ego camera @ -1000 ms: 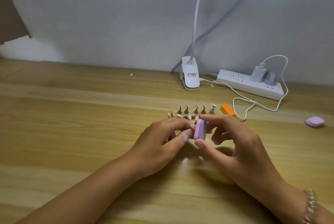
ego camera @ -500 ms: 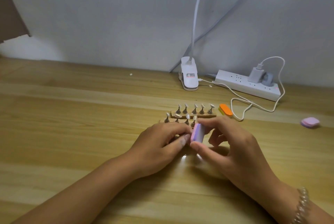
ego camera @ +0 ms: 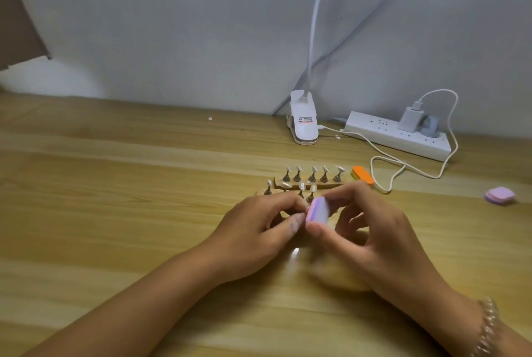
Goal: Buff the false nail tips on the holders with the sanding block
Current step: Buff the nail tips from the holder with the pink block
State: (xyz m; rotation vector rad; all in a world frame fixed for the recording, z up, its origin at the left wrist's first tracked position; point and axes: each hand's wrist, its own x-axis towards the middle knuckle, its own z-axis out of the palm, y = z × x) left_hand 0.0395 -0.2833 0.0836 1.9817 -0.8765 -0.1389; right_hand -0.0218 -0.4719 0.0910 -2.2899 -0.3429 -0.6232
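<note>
From the head camera, both forearms reach in over the wooden table (ego camera: 115,184), meeting just in front of the rows of nail tips on holders (ego camera: 312,173). The right hand (ego camera: 374,235) pinches the pink sanding block (ego camera: 317,210) edge-on - thumb beneath, forefinger on top, the other fingers loosely curled. The left hand (ego camera: 253,230) curls thumb to forefinger against the block's left edge - whether it grips anything cannot be made out.

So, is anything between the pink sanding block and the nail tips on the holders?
Nothing visible. The right hand pinches the pink-and-lilac sanding block just in front of the near row of small metal nail-tip holders, beside the left hand.
</note>
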